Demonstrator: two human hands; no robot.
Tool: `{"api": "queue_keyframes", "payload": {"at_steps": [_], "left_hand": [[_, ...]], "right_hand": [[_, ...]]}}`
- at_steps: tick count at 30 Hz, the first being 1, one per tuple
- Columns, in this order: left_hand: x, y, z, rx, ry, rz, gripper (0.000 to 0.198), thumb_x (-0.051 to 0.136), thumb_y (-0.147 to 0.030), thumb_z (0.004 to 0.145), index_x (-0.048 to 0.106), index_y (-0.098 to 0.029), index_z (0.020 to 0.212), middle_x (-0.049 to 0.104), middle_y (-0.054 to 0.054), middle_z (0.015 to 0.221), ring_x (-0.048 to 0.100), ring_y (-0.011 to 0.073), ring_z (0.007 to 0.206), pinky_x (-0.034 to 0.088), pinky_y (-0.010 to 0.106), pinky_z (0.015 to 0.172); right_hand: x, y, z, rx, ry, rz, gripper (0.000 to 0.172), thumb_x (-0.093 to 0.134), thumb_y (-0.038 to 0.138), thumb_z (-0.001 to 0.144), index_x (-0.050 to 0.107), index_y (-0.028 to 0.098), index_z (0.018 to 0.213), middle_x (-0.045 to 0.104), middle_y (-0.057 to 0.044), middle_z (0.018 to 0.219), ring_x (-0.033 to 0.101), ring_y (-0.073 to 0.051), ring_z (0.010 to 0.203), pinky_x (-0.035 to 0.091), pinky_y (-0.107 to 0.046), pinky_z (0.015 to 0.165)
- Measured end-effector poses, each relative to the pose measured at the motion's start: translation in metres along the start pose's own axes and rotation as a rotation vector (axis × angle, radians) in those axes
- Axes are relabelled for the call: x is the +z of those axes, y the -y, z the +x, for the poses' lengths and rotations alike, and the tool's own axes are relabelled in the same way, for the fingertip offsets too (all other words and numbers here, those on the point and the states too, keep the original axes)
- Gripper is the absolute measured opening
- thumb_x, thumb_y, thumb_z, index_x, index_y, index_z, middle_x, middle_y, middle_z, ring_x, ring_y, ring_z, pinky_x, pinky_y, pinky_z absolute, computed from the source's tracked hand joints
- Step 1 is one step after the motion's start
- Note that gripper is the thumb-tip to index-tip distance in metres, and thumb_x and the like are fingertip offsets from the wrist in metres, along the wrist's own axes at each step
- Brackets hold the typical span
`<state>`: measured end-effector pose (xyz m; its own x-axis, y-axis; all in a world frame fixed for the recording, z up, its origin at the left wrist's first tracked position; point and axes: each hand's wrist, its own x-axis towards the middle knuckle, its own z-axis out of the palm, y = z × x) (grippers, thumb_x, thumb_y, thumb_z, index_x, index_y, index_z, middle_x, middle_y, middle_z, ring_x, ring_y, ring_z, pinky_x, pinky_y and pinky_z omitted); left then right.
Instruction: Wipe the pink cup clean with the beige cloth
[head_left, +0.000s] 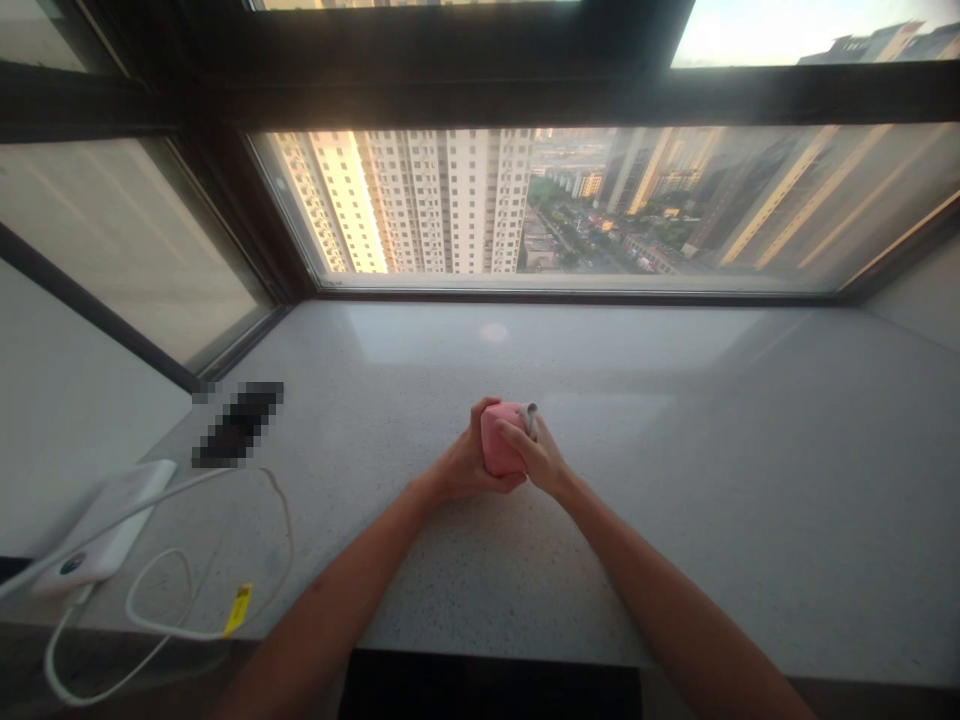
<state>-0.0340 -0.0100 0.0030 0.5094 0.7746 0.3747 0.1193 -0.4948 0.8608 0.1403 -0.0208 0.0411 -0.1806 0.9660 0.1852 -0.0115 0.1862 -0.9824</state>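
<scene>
A small pink object (499,447) is clasped between the closed fingers of the left hand (459,468) and right hand (544,458), low over the table (675,470), seemingly for steadiness, its grey tip (530,410) left uncovered above the right fingers.

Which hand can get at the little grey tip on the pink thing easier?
Probably the right hand: its fingers sit beside the grey tip; the left hand cups the pink thing.
</scene>
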Motion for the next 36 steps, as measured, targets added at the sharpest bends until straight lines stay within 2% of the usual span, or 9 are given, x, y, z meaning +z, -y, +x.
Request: {"api": "queue_keyframes", "payload": {"at_steps": [7,17,28,32,36], "left_hand": [[0.0001,0.0029,-0.0002,0.000,0.008,0.009,0.124,0.094,-0.035,0.070,0.012,-0.023,0.162,0.060,0.017,0.141,0.066,0.0365,0.128,0.056,0.053,0.109],[0.0007,0.0014,0.0000,0.002,0.007,-0.005,0.122,0.094,-0.036,0.071,0.013,-0.022,0.161,0.059,0.019,0.143,0.064,0.0383,0.130,0.054,0.054,0.111],[0.0002,0.0036,-0.0016,0.012,-0.002,0.021,0.125,0.094,-0.035,0.073,0.012,-0.025,0.166,0.059,0.017,0.145,0.065,0.0361,0.130,0.056,0.052,0.110],[0.0001,0.0024,-0.0012,0.057,-0.018,0.025,0.130,0.095,-0.040,0.077,0.006,-0.027,0.170,0.048,0.022,0.159,0.060,0.0409,0.140,0.053,0.058,0.116],[0.0001,0.0041,0.0033,0.194,-0.042,0.091,0.149,0.101,-0.054,0.068,-0.003,-0.033,0.174,0.023,0.023,0.176,0.032,0.0519,0.162,0.038,0.070,0.129]], "right_hand": [[0.0007,0.0053,-0.0001,-0.011,0.010,-0.018,0.051,0.070,0.068,0.089,0.060,0.020,0.075,0.047,0.000,0.069,0.041,-0.015,0.063,0.033,-0.028,0.053],[-0.0001,0.0005,0.0016,-0.018,0.047,-0.020,0.055,0.068,0.072,0.089,0.054,0.021,0.074,0.043,0.002,0.068,0.038,-0.013,0.062,0.030,-0.026,0.052],[-0.0005,-0.0012,0.0027,-0.013,0.031,0.021,0.051,0.073,0.067,0.088,0.058,0.020,0.074,0.046,0.002,0.067,0.040,-0.012,0.061,0.031,-0.025,0.052],[0.0005,-0.0003,0.0049,0.094,0.003,0.163,0.047,0.078,0.064,0.083,0.064,0.019,0.080,0.053,0.001,0.071,0.044,-0.013,0.061,0.036,-0.025,0.053],[-0.0004,0.0049,0.0076,0.204,-0.072,0.360,0.045,0.088,0.059,0.074,0.062,0.022,0.077,0.056,0.003,0.073,0.048,-0.013,0.063,0.041,-0.024,0.054]]}}
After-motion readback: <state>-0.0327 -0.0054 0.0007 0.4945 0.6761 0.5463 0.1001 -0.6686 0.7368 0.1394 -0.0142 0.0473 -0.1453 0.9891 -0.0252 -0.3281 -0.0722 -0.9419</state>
